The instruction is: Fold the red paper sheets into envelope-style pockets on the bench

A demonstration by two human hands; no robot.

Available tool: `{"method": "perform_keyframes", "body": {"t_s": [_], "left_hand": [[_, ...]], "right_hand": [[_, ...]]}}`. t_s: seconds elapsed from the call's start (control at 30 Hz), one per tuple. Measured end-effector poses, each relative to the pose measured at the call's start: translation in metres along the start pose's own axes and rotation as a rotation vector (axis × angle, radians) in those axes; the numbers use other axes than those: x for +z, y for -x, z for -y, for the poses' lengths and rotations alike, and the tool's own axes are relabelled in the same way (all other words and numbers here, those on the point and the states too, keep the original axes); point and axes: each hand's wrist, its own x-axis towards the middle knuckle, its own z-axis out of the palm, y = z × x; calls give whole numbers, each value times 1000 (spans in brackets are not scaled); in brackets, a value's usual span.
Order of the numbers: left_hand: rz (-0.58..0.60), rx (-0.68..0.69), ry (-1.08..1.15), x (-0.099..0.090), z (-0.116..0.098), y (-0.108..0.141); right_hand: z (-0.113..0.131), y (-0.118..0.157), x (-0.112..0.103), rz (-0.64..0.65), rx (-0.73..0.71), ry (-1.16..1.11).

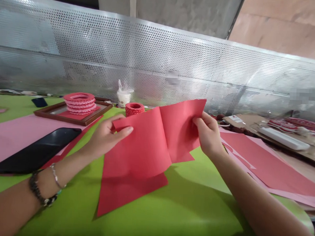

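Observation:
A sheet of red paper (pixel 143 145) with a fold down its middle is held up above the table between both hands. My left hand (pixel 107 135) pinches its left edge, thumb on the near face. At the right edge my right hand (pixel 208 133) grips the same sheet; the fingers behind the paper are partly hidden. Beneath it, another piece of red paper (pixel 128 193) lies on the green tabletop (pixel 184 209), partly covered from view by the raised sheet.
Left, a black phone (pixel 38 151) rests on pink paper (pixel 13 129). Behind it, stacked red and pink rings (pixel 80 102) sit on a brown frame (pixel 86 122). A white cup (pixel 124 97) stands near red rings (pixel 134 109). Red sheets (pixel 272 164) and a white power strip (pixel 284 138) lie right.

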Motion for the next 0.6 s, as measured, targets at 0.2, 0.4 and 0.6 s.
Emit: {"method": "perform_keyframes", "body": {"t_s": [0.2, 0.4, 0.6], "left_hand": [[-40, -19, -94, -3, 12, -8], [-22, 291, -396, -3, 4, -11], [22, 387, -536, -4, -20, -11]], "right_hand": [[4, 6, 3, 103, 40, -46], [7, 22, 16, 283, 36, -40], [13, 37, 23, 423, 13, -122]]}}
